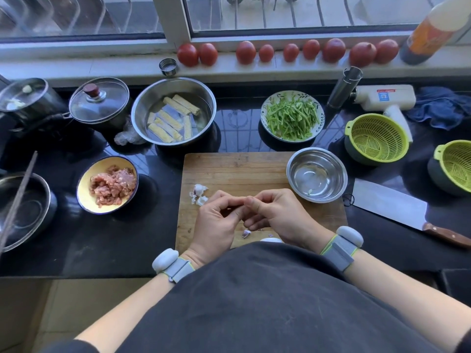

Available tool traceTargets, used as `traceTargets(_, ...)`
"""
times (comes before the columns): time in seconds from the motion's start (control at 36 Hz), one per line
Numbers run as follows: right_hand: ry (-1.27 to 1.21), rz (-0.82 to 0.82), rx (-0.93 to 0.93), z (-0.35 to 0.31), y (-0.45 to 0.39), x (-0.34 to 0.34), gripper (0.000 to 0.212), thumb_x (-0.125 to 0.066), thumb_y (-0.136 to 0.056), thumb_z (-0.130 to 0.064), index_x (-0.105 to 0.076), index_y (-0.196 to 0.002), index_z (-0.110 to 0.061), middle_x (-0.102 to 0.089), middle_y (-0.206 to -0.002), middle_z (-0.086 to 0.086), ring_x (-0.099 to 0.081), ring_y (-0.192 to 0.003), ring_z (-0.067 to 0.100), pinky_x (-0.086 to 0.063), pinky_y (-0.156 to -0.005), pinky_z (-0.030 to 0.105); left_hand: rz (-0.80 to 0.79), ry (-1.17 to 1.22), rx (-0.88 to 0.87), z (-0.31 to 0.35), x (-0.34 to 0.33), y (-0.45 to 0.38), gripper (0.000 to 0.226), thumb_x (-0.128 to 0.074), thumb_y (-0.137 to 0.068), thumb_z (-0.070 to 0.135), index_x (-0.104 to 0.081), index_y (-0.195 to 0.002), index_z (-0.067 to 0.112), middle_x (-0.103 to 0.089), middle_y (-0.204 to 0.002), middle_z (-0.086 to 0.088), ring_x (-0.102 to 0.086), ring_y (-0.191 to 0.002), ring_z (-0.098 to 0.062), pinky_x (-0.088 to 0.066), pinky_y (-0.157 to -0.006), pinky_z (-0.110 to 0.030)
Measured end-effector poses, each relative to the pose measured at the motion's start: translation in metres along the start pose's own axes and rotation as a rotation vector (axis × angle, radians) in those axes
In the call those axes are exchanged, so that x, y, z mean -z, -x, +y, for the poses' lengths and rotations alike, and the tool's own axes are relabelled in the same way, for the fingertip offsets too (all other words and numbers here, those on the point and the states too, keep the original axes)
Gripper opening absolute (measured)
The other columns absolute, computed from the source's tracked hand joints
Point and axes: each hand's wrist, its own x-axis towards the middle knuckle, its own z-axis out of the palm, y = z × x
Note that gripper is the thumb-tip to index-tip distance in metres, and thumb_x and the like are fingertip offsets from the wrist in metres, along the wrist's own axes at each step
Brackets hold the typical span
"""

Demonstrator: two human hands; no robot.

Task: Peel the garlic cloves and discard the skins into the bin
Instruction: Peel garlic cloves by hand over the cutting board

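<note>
My left hand (216, 225) and my right hand (276, 215) meet fingertip to fingertip over the wooden cutting board (242, 171). Their curled fingers pinch a garlic clove between them; the clove is almost wholly hidden. Loose white garlic skins (200, 193) lie on the board just left of my left hand. A small purplish skin scrap (246, 233) lies under my hands near the board's front edge. A small steel bowl (316, 174) at the board's right corner holds one pale peeled clove (310, 191). No bin is in view.
A cleaver (387, 207) lies right of the board. A yellow bowl of minced meat (108, 184) sits to the left. Behind are a steel bowl of tofu rolls (173, 110), a plate of green strips (292, 115), two green colanders (377, 138) and lidded pots (99, 103).
</note>
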Motion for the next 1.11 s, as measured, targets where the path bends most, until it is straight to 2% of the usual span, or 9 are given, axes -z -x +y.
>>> traceTargets(0.08,0.022,0.000,0.006,0.000,0.000,0.001,0.022,-0.067,-0.095,-0.015,-0.072,-0.082,0.002,-0.070,-0.072,0.022,-0.069,-0.060,0.026,-0.060,-0.057,0.032,-0.008,0.076,0.079,-0.002,-0.001,0.000,0.010,-0.078,-0.080,0.015,-0.079,-0.090,0.013,-0.063,-0.081,0.002,-0.062,-0.076,-0.001,-0.047,-0.071,-0.016)
traceTargets(0.19,0.013,-0.033,-0.014,0.000,-0.002,0.002,0.016,-0.061,-0.098,-0.010,-0.071,-0.092,0.002,-0.072,-0.075,0.019,-0.071,-0.065,0.025,-0.061,-0.061,0.029,0.004,0.342,0.270,-0.008,-0.001,-0.002,0.014,-0.078,-0.074,0.020,-0.080,-0.087,0.015,-0.073,-0.090,-0.006,-0.069,-0.090,-0.023,-0.056,-0.087,-0.043)
traceTargets(0.33,0.075,-0.047,0.006,-0.001,-0.006,0.001,0.015,-0.055,-0.101,-0.001,-0.069,-0.104,-0.002,-0.072,-0.079,0.019,-0.072,-0.071,0.028,-0.062,-0.067,0.031,0.060,0.638,0.450,-0.004,-0.005,-0.004,0.021,-0.075,-0.071,0.009,-0.071,-0.090,0.001,-0.074,-0.086,-0.011,-0.069,-0.082,-0.025,-0.058,-0.080,-0.038)
traceTargets(0.44,0.294,0.069,0.133,-0.001,-0.005,0.001,0.004,-0.064,-0.096,-0.005,-0.065,-0.097,-0.009,-0.074,-0.075,0.018,-0.074,-0.069,0.034,-0.063,-0.068,0.045,0.093,0.642,0.437,-0.004,-0.003,-0.005,0.018,-0.074,-0.072,0.004,-0.067,-0.088,-0.002,-0.075,-0.096,-0.011,-0.073,-0.085,-0.025,-0.061,-0.081,-0.036)
traceTargets(0.5,0.430,0.101,0.211,-0.001,-0.006,0.001,0.007,-0.068,-0.093,-0.007,-0.068,-0.090,-0.013,-0.074,-0.072,0.010,-0.074,-0.067,0.027,-0.064,-0.069,0.043,0.093,0.615,0.405,-0.005,-0.002,-0.004,0.016,-0.075,-0.072,0.005,-0.067,-0.085,0.000,-0.074,-0.103,-0.013,-0.073,-0.084,-0.024,-0.061,-0.079,-0.034)
traceTargets(0.61,0.607,0.120,0.312,-0.001,-0.005,0.000,0.010,-0.070,-0.090,-0.008,-0.072,-0.087,-0.017,-0.074,-0.069,-0.002,-0.073,-0.063,0.013,-0.063,-0.067,0.033,0.041,0.562,0.343,-0.009,0.001,-0.003,0.017,-0.080,-0.069,0.011,-0.068,-0.081,0.008,-0.073,-0.089,-0.014,-0.069,-0.082,-0.025,-0.059,-0.078,-0.035)
traceTargets(0.72,0.591,0.127,0.293,-0.002,-0.001,0.001,0.009,-0.071,-0.090,-0.008,-0.074,-0.088,-0.017,-0.075,-0.070,-0.001,-0.073,-0.064,0.012,-0.062,-0.066,0.029,0.006,0.571,0.291,-0.012,0.002,-0.003,0.021,-0.086,-0.065,0.009,-0.068,-0.076,0.016,-0.071,-0.089,-0.010,-0.067,-0.086,-0.025,-0.056,-0.083,-0.041)
traceTargets(1.0,0.637,0.148,0.248,-0.003,0.003,-0.001,0.007,-0.070,-0.090,-0.011,-0.076,-0.088,-0.013,-0.073,-0.067,0.001,-0.071,-0.057,0.012,-0.062,-0.060,0.029,-0.004,0.451,0.198,-0.010,0.000,-0.002,0.026,-0.072,-0.076,-0.016,-0.056,-0.081,0.004,-0.070,-0.083,0.001,-0.066,-0.080,-0.014,-0.055,-0.076,-0.026)
traceTargets(1.11,0.681,0.147,0.267,-0.004,0.002,0.000,0.010,-0.068,-0.090,-0.013,-0.073,-0.081,-0.016,-0.071,-0.064,0.001,-0.070,-0.055,0.013,-0.063,-0.061,0.035,-0.033,0.454,0.176,-0.009,-0.001,-0.001,0.023,-0.076,-0.071,-0.005,-0.056,-0.079,0.003,-0.068,-0.082,0.002,-0.065,-0.080,-0.013,-0.054,-0.076,-0.026)
